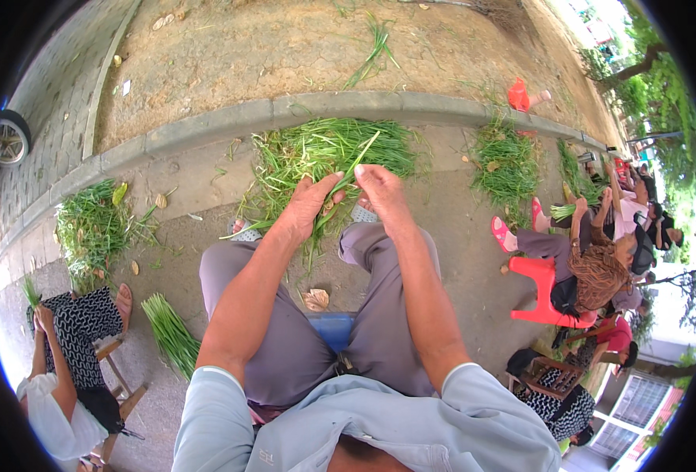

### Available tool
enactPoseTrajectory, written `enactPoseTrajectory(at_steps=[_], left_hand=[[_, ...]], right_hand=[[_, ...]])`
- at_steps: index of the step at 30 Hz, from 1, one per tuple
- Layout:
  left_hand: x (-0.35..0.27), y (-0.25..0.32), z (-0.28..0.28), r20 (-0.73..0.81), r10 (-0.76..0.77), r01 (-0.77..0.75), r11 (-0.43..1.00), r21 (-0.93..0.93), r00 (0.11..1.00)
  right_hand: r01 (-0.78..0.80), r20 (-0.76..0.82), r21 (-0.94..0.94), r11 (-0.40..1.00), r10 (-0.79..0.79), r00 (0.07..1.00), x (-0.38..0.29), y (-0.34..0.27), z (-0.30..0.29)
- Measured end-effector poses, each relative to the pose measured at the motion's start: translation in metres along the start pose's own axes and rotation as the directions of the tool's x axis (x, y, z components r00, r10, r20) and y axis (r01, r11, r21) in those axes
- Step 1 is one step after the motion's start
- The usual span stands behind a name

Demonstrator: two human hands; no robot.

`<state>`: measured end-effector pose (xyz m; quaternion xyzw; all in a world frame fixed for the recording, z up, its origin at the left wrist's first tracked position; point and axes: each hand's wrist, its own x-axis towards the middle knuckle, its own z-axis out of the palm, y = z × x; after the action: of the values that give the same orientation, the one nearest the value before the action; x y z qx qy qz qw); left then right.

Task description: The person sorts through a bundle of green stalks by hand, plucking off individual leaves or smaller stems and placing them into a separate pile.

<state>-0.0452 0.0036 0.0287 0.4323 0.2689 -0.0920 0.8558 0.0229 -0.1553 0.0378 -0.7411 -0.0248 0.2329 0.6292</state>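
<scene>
My left hand (309, 206) is closed around a few long green leafy stalks (359, 154), whose pale ends point up and to the right while the leaves hang below the hand. Close to its right, my right hand (380, 192) has thumb and forefinger at the stalks; whether they pinch one cannot be told. Beyond both hands a wide heap of cut green stalks (324, 138) lies on the pavement against the kerb. A neat bundle of green stalks (171, 336) lies on the ground left of my legs.
A stone kerb (230, 121) curves across beyond the heap. At left sits a person (58, 377) by another green heap (91, 230). At right, several people sit near a red plastic stool (539, 283) and a further heap (507, 159). A dry leaf (316, 300) lies between my feet and seat.
</scene>
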Motion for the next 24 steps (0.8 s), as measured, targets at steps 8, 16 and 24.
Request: enactPoseTrajectory(at_steps=[8,16,24], left_hand=[[-0.009,0.005,0.009,-0.073,0.017,-0.001,0.979,0.204,0.997],[0.001,0.011,-0.018,-0.040,0.015,-0.003,0.954,0.301,0.999],[-0.003,0.017,-0.024,-0.116,0.123,-0.108,0.986,0.124,0.986]], right_hand=[[-0.072,-0.097,0.181,0.981,0.090,0.991,0.008,0.002,-0.019],[0.020,-0.259,0.509,0.860,0.131,0.957,0.011,-0.006,-0.034],[-0.161,-0.021,-0.012,0.987,0.161,0.987,0.006,0.005,-0.045]])
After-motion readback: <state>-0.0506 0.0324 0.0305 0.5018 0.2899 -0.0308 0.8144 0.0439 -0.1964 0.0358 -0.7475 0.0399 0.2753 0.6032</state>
